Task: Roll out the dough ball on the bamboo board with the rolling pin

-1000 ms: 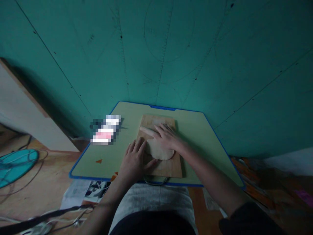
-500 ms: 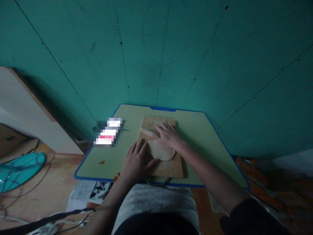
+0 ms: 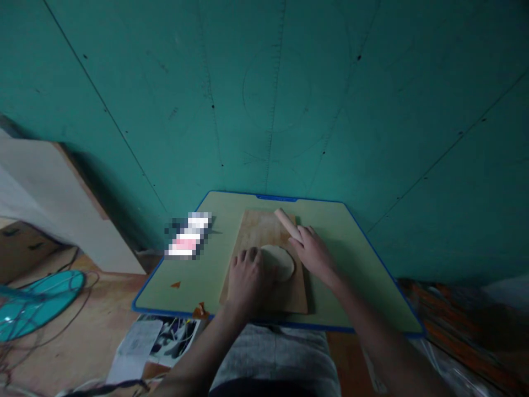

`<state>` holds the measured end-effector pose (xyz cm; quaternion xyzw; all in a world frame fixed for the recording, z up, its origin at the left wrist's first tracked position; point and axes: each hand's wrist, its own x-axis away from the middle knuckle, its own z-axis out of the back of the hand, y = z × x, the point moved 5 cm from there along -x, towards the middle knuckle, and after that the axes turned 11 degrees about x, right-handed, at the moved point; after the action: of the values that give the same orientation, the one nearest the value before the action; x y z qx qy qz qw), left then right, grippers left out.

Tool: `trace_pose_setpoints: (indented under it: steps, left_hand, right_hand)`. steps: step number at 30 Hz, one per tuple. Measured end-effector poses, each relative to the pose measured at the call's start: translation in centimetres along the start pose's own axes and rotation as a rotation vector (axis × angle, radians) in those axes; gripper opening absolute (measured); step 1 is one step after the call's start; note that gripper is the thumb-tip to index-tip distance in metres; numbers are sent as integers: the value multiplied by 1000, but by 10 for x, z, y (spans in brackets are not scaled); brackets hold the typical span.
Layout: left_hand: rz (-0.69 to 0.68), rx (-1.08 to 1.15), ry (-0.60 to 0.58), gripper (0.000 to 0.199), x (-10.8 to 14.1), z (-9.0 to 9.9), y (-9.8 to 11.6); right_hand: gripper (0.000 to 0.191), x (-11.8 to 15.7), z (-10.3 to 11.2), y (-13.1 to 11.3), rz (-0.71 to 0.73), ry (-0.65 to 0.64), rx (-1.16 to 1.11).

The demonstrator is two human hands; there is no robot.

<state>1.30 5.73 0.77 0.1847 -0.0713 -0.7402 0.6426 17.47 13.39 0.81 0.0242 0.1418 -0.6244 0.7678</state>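
A flat round of dough (image 3: 279, 262) lies on a wooden cutting board (image 3: 264, 223) in the middle of the table. My left hand (image 3: 247, 275) has its fingers curled at the dough's left edge, gripping it, with the thumb over the near side. To the right, my right hand (image 3: 314, 253) is wrapped round one end of a wooden rolling pin (image 3: 287, 222). The pin is angled away to the upper left, over the board's far right part and clear of the dough.
The pale tabletop (image 3: 347, 264) has a blue rim and backs against a green wall (image 3: 273, 110). A blurred-out phone-like object (image 3: 189, 236) stands at the left. Small orange scraps (image 3: 201, 310) lie near the front edge. Cables trail across a turquoise round thing (image 3: 45, 300) on the floor.
My right hand has lifted the rolling pin from across the board and swung it to the right, off the dough. My left hand has come onto the dough's left edge. The view has tilted up slightly.
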Motion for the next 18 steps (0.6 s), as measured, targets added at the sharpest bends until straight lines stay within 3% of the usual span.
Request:
trace_pose_setpoints:
  steps: [5,9,13,18]
  left_hand:
    - [81,-38,-61,62,-9,-7,24]
    - [118,-42,-54,70,-14,-9,30]
    - [137,-86,-78,70,-19,-8,30]
    - [61,-73,-49,55,-22,-8,33]
  right_hand:
    - [25,6,-5,36,-194,-180,110]
    - [31,17,-9,53,-241,-214,159]
    - [28,21,-8,53,-197,-134,159]
    - [29,23,3,42,-103,142,53]
